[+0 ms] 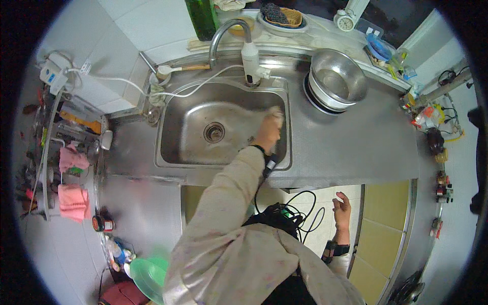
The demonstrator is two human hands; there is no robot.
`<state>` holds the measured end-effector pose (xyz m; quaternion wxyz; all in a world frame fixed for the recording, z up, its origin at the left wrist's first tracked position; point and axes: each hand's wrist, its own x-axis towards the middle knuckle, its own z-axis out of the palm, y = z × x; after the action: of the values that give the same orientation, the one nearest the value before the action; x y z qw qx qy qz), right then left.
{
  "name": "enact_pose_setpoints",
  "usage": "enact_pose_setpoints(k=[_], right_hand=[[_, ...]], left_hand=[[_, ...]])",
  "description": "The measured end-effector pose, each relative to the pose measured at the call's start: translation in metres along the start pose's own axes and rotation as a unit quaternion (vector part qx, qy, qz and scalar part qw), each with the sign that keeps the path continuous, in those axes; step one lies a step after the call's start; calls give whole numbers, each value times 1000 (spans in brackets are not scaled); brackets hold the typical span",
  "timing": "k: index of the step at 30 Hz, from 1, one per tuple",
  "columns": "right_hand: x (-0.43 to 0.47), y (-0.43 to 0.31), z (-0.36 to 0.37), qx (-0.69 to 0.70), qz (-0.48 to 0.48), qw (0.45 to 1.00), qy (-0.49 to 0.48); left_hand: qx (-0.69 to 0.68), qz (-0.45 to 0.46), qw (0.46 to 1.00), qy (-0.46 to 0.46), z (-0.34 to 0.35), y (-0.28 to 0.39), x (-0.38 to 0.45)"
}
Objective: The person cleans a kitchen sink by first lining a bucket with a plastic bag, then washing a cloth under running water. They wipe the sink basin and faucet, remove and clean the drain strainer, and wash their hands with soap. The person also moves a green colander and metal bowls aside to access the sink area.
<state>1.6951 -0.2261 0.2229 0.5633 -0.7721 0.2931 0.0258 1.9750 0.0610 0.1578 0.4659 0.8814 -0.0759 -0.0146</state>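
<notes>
My left hand (270, 127) reaches over the right side of a stainless steel sink basin (183, 118). It is blurred, and its fingertips show as a pale smear, so whether anything is in them cannot be made out. A black band with a dark cable circles that wrist. The round drain strainer (214, 132) lies to the left of the hand, in the basin floor. Low at my right side, my right hand (342, 209) hangs beyond the counter's front edge, fingers loosely bent and apart, holding nothing. Behind the basin stands a curved metal faucet (225, 32) with a white body.
Stacked metal bowls (337, 82) stand right of the sink. A white cord (126, 82) runs from the faucet to a wall socket (53, 76). A green plastic basin (148, 278) sits lower left. Black cables (305, 213) loop before my waist. A green bottle (202, 19) stands behind.
</notes>
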Motion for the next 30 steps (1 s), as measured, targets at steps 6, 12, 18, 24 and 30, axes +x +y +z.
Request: enact_pose_setpoints(k=[6, 12, 18, 24, 30], right_hand=[[21, -34, 46, -68, -37, 996, -47], [69, -124, 132, -71, -182, 966, -169], [75, -185, 175, -91, -311, 912, -252], [123, -222, 216, -61, -234, 941, -238], [188, -254, 271, 85, 17, 955, -283]], left_hand=[[209, 96, 970, 73, -50, -97, 1], [120, -289, 946, 88, -100, -52, 26], [299, -123, 946, -10, -163, 11, 2], [-22, -121, 990, -65, -205, -29, -20], [-485, -343, 800, 76, -201, -67, -62]])
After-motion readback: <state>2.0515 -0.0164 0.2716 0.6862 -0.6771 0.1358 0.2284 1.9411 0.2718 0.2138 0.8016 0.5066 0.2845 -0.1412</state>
